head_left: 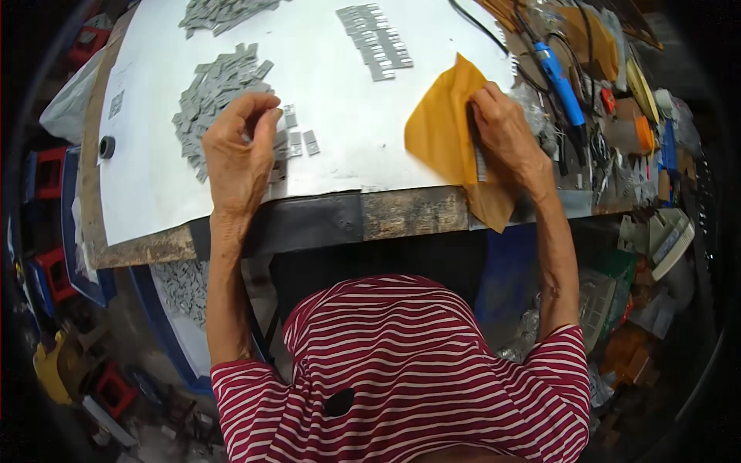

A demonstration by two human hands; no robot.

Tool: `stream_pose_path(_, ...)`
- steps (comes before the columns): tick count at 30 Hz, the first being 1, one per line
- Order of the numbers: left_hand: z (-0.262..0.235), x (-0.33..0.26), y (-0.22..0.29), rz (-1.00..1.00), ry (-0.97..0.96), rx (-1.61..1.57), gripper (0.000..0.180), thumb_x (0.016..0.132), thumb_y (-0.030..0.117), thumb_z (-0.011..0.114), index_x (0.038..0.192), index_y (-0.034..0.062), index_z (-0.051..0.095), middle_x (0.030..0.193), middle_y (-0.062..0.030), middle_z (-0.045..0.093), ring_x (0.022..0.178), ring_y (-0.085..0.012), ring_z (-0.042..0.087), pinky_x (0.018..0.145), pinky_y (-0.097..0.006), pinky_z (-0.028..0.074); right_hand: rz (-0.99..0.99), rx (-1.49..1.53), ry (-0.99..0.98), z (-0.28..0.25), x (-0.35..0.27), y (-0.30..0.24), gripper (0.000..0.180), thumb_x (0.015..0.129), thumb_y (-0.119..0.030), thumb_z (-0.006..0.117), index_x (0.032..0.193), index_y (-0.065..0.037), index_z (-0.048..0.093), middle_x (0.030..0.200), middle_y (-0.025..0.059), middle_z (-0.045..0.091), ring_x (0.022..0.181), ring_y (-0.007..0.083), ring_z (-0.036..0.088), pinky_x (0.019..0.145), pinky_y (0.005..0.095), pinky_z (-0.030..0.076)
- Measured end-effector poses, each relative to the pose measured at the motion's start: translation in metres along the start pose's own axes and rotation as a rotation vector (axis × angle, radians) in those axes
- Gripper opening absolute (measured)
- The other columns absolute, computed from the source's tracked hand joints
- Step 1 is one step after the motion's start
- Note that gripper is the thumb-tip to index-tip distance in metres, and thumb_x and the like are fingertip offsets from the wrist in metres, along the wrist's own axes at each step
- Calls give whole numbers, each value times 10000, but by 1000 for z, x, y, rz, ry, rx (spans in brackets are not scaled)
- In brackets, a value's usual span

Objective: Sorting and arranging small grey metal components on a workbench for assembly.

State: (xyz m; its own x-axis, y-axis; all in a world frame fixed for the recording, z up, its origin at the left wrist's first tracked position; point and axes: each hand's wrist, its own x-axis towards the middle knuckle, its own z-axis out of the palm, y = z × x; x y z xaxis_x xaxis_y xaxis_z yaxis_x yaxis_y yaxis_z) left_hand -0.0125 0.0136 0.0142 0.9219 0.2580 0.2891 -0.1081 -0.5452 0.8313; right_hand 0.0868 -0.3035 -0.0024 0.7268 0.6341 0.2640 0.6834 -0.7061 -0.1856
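My right hand [505, 131] grips the upper edge of an orange-yellow sheet [441, 116], cloth or paper, which hangs in folds over the table's front edge. Beneath that hand, a narrow grey strip shows along the sheet's fold. My left hand [243, 150] is beside a heap of small flat grey pieces [204, 96]. Its thumb and forefinger tips meet in a pinch; whether a piece sits between them cannot be made out. Several loose grey pieces [310, 142] lie just right of that hand on the white table cover [347, 139].
Grey pieces lie in staggered rows [376, 42] at the back. A second heap [224, 14] is behind the first. A blue electric screwdriver [559, 83] with cables lies among tools at the right. A black ring [107, 147] rests far left. Below, a blue-rimmed tray [158, 332] holds more pieces.
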Motion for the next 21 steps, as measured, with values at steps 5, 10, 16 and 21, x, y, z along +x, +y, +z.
stream_pose_path(5, -4, -1, -4, 137, -23, 135, 105, 744, -31, 563, 842, -10, 595, 756, -143, 586, 634, -251, 584, 573, -302, 451, -37, -56, -51, 3, 4, 3, 108, 754, 48, 492, 850, 1, 474, 822, 186, 494, 697, 394, 532, 575, 443, 437)
stream_pose_path(10, -1, 0, -12, 239, -110, 230, 111, 703, -47, 581, 806, -9, 593, 741, -142, 554, 692, -306, 545, 626, -373, 430, -6, -75, -138, -2, 10, -3, 45, 739, 39, 442, 784, 45, 441, 812, 232, 490, 706, 434, 525, 605, 479, 443)
stream_pose_path(16, 9, 9, -23, 265, -133, 422, 155, 711, -34, 578, 852, 18, 616, 834, -113, 548, 820, -278, 501, 733, -358, 405, -13, -53, -146, -6, 11, -6, 69, 728, 47, 457, 791, 41, 431, 800, 228, 484, 707, 434, 524, 599, 475, 444)
stream_pose_path(21, 11, 11, -20, 309, -200, 539, 220, 713, -26, 569, 913, 44, 626, 871, -96, 546, 862, -267, 489, 762, -371, 396, 23, -26, -56, -13, 7, -10, 89, 747, 40, 491, 817, 20, 441, 801, 197, 502, 683, 404, 534, 585, 450, 444)
